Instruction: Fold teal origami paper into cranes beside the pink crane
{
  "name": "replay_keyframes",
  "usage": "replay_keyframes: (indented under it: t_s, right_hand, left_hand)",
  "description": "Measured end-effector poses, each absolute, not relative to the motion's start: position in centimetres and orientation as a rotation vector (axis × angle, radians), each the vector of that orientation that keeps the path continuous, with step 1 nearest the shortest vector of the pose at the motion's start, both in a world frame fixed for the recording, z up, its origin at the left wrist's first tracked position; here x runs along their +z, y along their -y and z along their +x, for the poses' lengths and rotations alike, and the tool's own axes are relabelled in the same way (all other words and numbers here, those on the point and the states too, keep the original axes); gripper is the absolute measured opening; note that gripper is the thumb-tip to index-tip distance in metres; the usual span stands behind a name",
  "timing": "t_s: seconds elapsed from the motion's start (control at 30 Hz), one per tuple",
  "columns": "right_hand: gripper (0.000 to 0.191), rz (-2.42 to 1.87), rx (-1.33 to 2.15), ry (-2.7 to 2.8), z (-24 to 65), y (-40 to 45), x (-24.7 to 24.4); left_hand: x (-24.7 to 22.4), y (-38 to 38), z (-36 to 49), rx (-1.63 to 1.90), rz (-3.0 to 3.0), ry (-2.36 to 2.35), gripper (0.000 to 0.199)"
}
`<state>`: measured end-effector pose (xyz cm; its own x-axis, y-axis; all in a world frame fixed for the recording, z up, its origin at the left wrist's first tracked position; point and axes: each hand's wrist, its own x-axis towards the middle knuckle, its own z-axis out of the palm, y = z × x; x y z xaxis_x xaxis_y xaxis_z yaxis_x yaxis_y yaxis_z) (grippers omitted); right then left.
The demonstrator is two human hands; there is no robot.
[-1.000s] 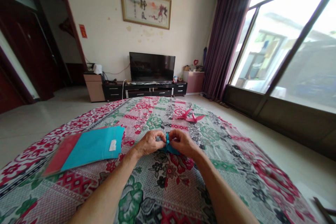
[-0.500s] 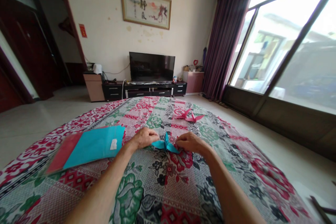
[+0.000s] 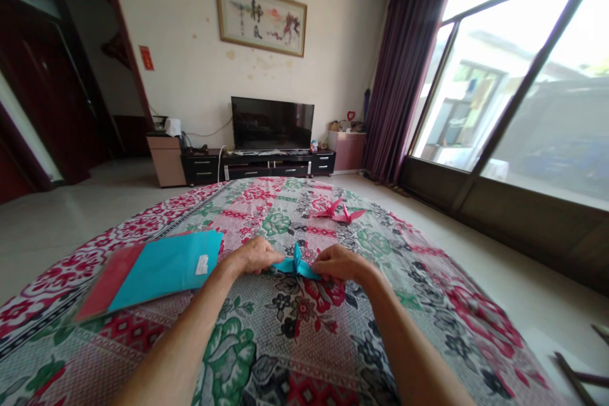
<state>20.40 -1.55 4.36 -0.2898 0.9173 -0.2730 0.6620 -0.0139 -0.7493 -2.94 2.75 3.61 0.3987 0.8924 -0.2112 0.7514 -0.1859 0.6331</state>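
A blue folded paper crane (image 3: 297,264) is between my hands, low over the patterned tablecloth, its narrow middle part pointing up and a wing out to each side. My left hand (image 3: 259,255) pinches the tip of the left wing. The right wing's end is in the closed fingers of my right hand (image 3: 339,262). Beyond them lie two pink paper cranes (image 3: 349,216), close together on the cloth.
Blue and red paper sheets in a clear sleeve (image 3: 162,273) lie at the left on the round table's floral cloth (image 3: 276,342). A television (image 3: 272,124) on a low black cabinet stands past the table. Large windows are at the right.
The fingers of both hands have closed in on the wings of the blue crane. The whole view has shifted slightly.
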Motion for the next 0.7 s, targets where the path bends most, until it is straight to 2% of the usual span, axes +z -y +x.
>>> replay_keyframes:
  t_s: [0.23,0.47,0.6,0.7]
  right_hand:
    - [0.025,-1.590,1.220,1.943,20.5,1.4,4.3]
    - [0.035,-1.667,1.150,1.676,21.8,0.8,3.7]
    - [0.047,-1.605,1.190,1.420,23.6,1.0,4.1]
    - [0.041,-1.587,1.215,1.253,25.3,0.9,4.2]
  left_hand:
    - [3.4,-2.3,-2.4,0.342,1.838,-1.398,0.022]
    - [3.9,-2.7,-1.3,0.456,1.659,-1.262,0.029]
    - [4.4,-3.6,0.9,0.525,1.615,-1.306,0.027]
    - [4.9,-3.9,3.9,0.567,1.624,-1.350,0.023]
